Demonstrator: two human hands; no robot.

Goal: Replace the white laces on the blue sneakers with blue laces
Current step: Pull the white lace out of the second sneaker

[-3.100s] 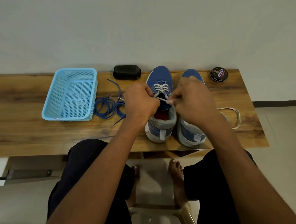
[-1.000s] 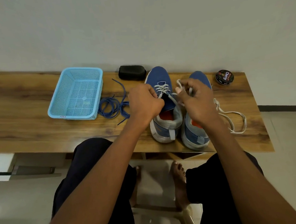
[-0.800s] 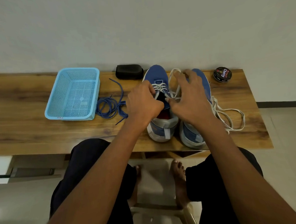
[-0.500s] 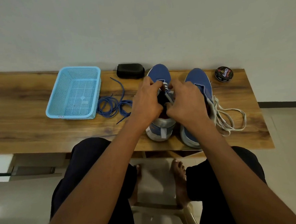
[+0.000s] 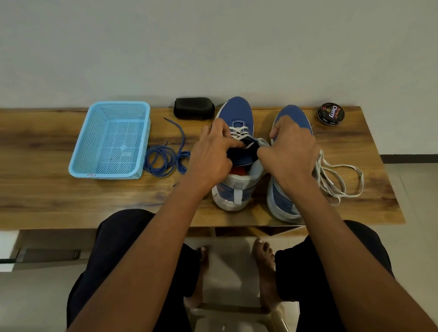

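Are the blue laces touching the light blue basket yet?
Apart. The head view shows a strip of bare wooden table between the blue laces and the basket wall; the gap is narrow but visible.

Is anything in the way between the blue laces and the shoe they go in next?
Yes. The left hand lies between the blue laces and the left sneaker. Also, white lace is threaded through that sneaker's front eyelets, so they are taken. Otherwise only bare table lies between them.
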